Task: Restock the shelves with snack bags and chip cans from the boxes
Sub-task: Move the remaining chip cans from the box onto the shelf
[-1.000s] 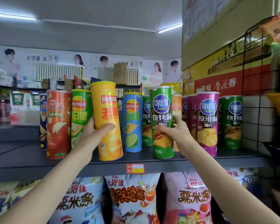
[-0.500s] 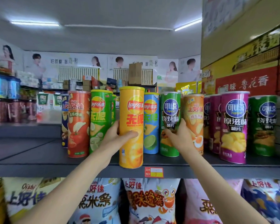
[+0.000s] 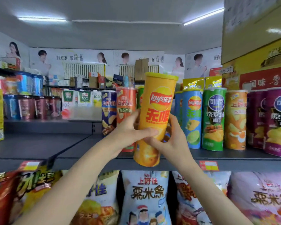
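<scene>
A yellow Lay's chip can [image 3: 156, 111] is tilted slightly, its base hanging over the front edge of the dark grey shelf [image 3: 234, 155]. My left hand [image 3: 128, 132] grips its lower half from the left. My right hand [image 3: 170, 140] holds it from the right, fingers wrapped around the lower part. Behind stand a red-orange can [image 3: 126, 103], a dark blue can [image 3: 108, 111] and a green can, mostly hidden. To the right stand a blue Lay's can [image 3: 192, 117], a green can [image 3: 214, 117], an orange can [image 3: 235, 119] and purple cans [image 3: 277, 120].
Snack bags [image 3: 144, 197] hang below the shelf. A red-yellow price tag [image 3: 208, 165] sits on the shelf edge. Bare shelf surface [image 3: 39, 145] lies left of the cans. Large cartons [image 3: 256, 38] are stacked at top right. Cups and boxes fill a farther shelf on the left.
My right hand left the green can and came over to the yellow can. Both hands now hold the yellow can, lifted and tipped forward over the shelf edge. The view shifted left.
</scene>
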The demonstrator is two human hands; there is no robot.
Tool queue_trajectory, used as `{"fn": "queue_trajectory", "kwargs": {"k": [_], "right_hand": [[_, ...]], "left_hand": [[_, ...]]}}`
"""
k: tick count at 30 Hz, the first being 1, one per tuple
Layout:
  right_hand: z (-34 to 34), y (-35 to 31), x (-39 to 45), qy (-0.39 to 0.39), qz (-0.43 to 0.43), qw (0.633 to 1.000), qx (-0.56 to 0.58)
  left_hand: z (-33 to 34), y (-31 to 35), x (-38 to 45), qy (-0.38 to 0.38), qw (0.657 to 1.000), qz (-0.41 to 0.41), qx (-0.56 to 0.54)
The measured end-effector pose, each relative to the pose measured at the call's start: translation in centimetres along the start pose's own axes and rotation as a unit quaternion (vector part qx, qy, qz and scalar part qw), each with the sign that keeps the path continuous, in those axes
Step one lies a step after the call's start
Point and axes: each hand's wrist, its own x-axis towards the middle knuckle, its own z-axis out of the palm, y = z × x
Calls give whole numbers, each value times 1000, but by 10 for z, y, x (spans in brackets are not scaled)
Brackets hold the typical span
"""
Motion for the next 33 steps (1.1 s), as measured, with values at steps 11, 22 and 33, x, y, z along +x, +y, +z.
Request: {"fn": "queue_trajectory", "kwargs": {"k": [11, 22, 33], "right_hand": [[141, -24, 36, -22, 52, 996, -67], [119, -35, 41, -10, 93, 972, -217], [142, -25, 49, -6, 79, 963, -257]], "left_hand": [[-123, -28, -26, 125, 992, 3, 7], [-166, -82, 14, 193, 979, -63, -16], [-200, -113, 48, 151, 982, -77, 84]]}}
